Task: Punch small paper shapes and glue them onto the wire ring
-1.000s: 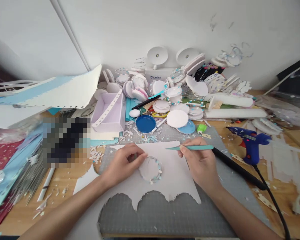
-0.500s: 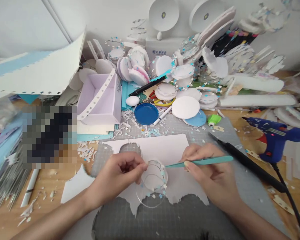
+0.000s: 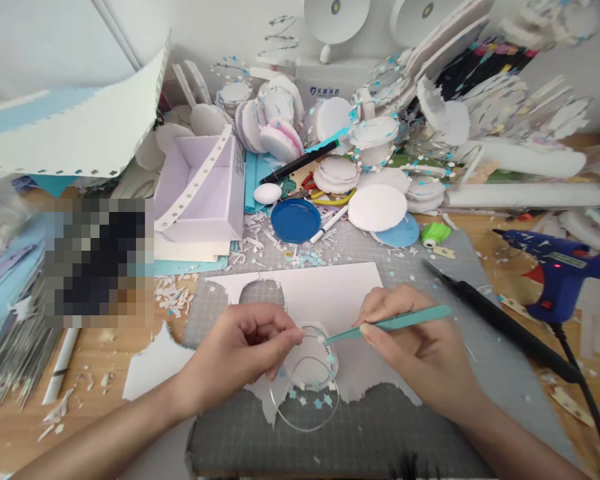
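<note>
My left hand (image 3: 245, 350) is closed in a pinch on a clear spiral strip (image 3: 307, 380) dotted with small blue and white stars. The strip's loops hang down over the white foam sheet (image 3: 330, 297) and the grey cutting mat (image 3: 330, 447). My right hand (image 3: 415, 347) grips teal tweezers (image 3: 390, 325), whose tip touches the top of the spiral right beside my left fingertips.
A blue hot glue gun (image 3: 560, 270) and a black pen-shaped tool (image 3: 500, 323) with a cord lie to the right. Behind the sheet are a blue lid (image 3: 295, 220), white foam discs (image 3: 377, 207), a lilac box (image 3: 203, 193), a green punch (image 3: 435, 233) and paper scraps.
The view has dipped and closed in. The spiral strip has come up off the sheet and stretched downward into loops. My right hand has brought the tweezers' tip left to the spiral.
</note>
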`<state>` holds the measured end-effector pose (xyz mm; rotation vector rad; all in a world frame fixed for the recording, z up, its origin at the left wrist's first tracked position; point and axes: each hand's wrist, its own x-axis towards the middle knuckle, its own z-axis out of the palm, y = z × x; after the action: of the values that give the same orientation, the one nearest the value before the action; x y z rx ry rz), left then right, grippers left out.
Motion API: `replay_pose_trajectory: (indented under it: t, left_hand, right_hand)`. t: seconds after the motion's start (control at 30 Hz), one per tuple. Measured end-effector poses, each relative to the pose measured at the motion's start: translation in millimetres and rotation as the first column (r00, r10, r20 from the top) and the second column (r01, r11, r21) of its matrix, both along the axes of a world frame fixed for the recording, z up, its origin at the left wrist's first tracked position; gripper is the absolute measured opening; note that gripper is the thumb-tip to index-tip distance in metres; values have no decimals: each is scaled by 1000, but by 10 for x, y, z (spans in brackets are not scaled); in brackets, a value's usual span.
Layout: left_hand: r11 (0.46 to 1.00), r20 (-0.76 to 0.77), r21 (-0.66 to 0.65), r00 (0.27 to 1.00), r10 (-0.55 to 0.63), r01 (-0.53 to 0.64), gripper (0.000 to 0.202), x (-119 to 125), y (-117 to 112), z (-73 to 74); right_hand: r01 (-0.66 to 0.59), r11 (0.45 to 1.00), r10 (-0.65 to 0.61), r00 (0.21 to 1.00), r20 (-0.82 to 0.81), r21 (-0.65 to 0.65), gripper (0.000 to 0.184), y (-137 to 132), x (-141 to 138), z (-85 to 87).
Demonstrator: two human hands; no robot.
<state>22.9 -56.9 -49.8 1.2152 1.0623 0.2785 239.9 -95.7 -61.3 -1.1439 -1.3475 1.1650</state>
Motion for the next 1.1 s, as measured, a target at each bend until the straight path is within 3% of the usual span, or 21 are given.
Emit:
replay_pose_trajectory:
  t: [0.33, 0.63, 0.8, 1.1]
  left_hand:
    - [1000, 26, 12, 1000, -3, 2, 24, -14, -17, -31]
    - [1000, 34, 22, 999, 4, -5, 24, -11, -7, -41]
    - [1000, 44, 9, 999, -8, 7, 25, -9, -19, -22]
    - [1000, 53, 1, 999, 1, -1, 24, -24, -25, -25]
  right_hand:
    - [-32, 999, 32, 999, 14, -22, 13, -6, 13, -4]
    - [30, 993, -33, 999, -28, -116, 7, 10, 50, -30]
    - [-8, 984, -4, 998, -69, -179, 8, 14, 39, -61]
    - [-40, 983, 32, 998, -49, -177, 8, 0, 52, -43]
